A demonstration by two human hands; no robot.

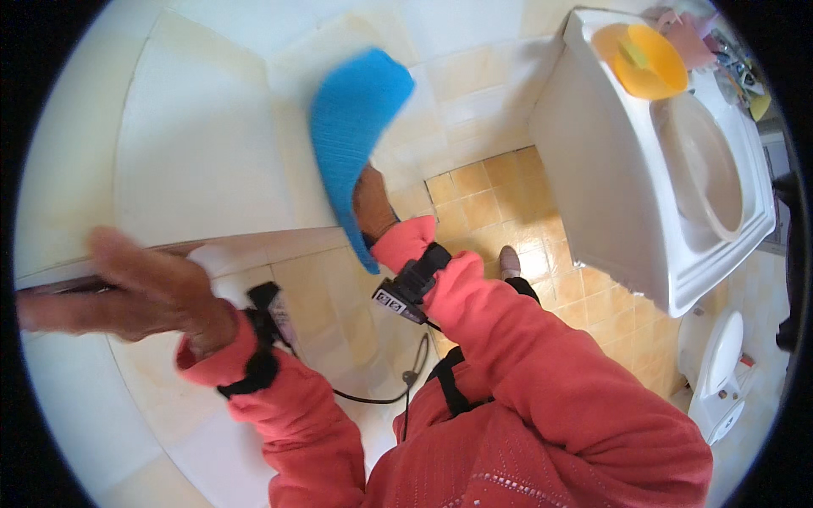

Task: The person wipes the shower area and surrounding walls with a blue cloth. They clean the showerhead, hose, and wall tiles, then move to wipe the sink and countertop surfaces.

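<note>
A blue ribbed cloth (pixel 356 114) hangs over my right hand (pixel 375 197), hiding its fingers; part of the cloth droops down beside the wrist. My left hand (pixel 152 289), slightly blurred, reaches out at the left with its fingers apart and nothing in them. Beneath it runs a brownish ledge edge (pixel 254 236) along the pale tiled wall. Both wrists carry black straps with small devices, over red sleeves.
At the right stands a white washbasin (pixel 705 159) with a yellow plastic bowl (pixel 657 63) and assorted small items on its rim. A toilet (pixel 721 355) is at the lower right. Orange-yellow floor tiles (pixel 476 203) lie below, where one shoe (pixel 509 261) shows.
</note>
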